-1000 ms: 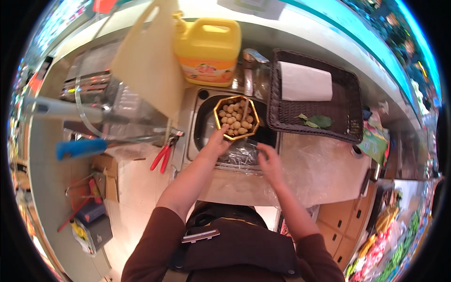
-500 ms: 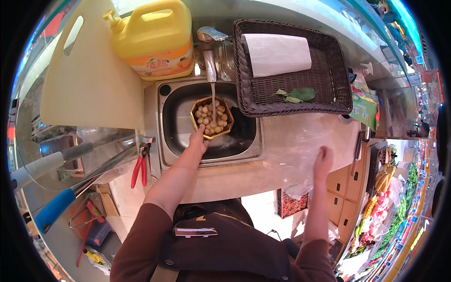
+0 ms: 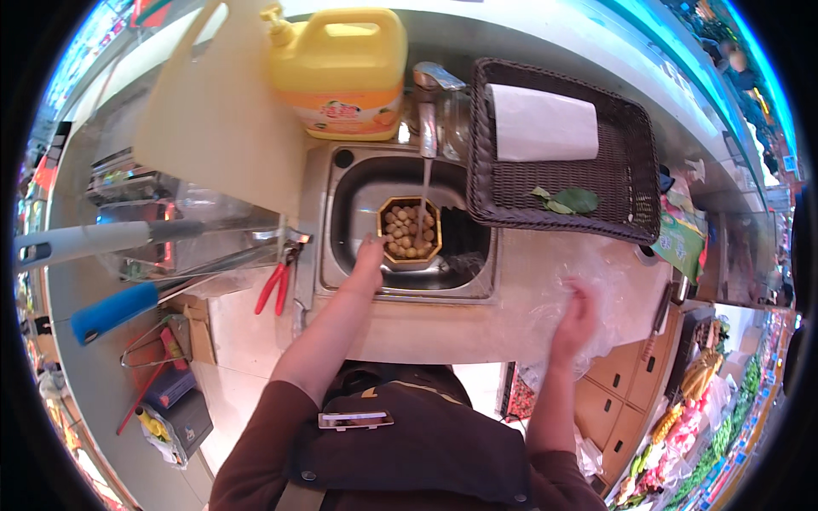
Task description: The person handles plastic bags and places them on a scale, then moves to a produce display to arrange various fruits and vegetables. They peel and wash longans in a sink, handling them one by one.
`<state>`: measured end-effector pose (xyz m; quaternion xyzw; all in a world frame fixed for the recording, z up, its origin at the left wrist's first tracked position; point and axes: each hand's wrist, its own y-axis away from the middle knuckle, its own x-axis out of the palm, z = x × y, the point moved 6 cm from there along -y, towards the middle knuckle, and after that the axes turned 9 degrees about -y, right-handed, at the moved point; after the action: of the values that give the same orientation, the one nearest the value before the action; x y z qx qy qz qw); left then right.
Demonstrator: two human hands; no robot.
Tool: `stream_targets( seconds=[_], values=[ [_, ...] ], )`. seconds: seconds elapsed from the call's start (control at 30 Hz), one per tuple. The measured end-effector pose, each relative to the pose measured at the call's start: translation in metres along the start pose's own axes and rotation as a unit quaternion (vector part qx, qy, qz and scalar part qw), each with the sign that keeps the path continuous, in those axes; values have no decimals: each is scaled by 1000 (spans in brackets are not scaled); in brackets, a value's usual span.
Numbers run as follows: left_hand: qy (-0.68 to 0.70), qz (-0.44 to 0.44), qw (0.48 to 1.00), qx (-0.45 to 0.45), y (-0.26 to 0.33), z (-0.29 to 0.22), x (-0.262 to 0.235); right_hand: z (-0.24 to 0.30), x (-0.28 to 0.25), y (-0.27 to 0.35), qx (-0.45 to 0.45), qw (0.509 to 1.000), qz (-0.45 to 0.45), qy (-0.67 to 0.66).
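Note:
In the sink [image 3: 341, 196] sits an octagonal bowl [image 3: 385, 223] with a gold rim, filled with small round tan fruits or nuts [image 3: 407, 232]. Water from the tap [image 3: 428, 128] runs onto them. My left hand [image 3: 368, 257] is closed at the bowl's left edge, though its fingers are partly hidden. To the right of the sink, my right hand [image 3: 579, 315] hovers over the counter with loosely bent fingers apart. A crumpled clear plastic bag [image 3: 607, 289] lies around it; no firm grip on the bag shows.
A dark woven basket [image 3: 558, 220] holding white paper and green leaves overlaps the sink's right side. Behind the sink stand a yellow pump jug [image 3: 349, 77] and a cream board [image 3: 221, 128]. Red-handled pliers [image 3: 274, 285] and a blue-handled tool [image 3: 115, 313] are at left.
The bowl has gone lower into the sink and sits more level, with my left hand at its side. My right hand has loosened from a fist beside the plastic. The view has shifted.

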<state>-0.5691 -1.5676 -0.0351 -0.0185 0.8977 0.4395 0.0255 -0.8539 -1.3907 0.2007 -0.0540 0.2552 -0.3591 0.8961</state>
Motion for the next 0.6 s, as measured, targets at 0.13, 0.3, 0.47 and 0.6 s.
stream_targets(
  seconds=[0.13, 0.3, 0.47, 0.6],
  values=[
    [-21, 79, 997, 9, 40, 7, -12, -34, 159, 38, 101, 952, 255, -136],
    [103, 141, 984, 31, 3, 74, -5, -179, 317, 31, 600, 525, 63, -600],
    [133, 147, 980, -25, 4, 53, -5, -178, 355, -5, 534, 504, 191, -652],
    [227, 113, 967, -11, -14, -1, 41, -114, 327, -5, 430, 784, 195, -403]
  ],
)
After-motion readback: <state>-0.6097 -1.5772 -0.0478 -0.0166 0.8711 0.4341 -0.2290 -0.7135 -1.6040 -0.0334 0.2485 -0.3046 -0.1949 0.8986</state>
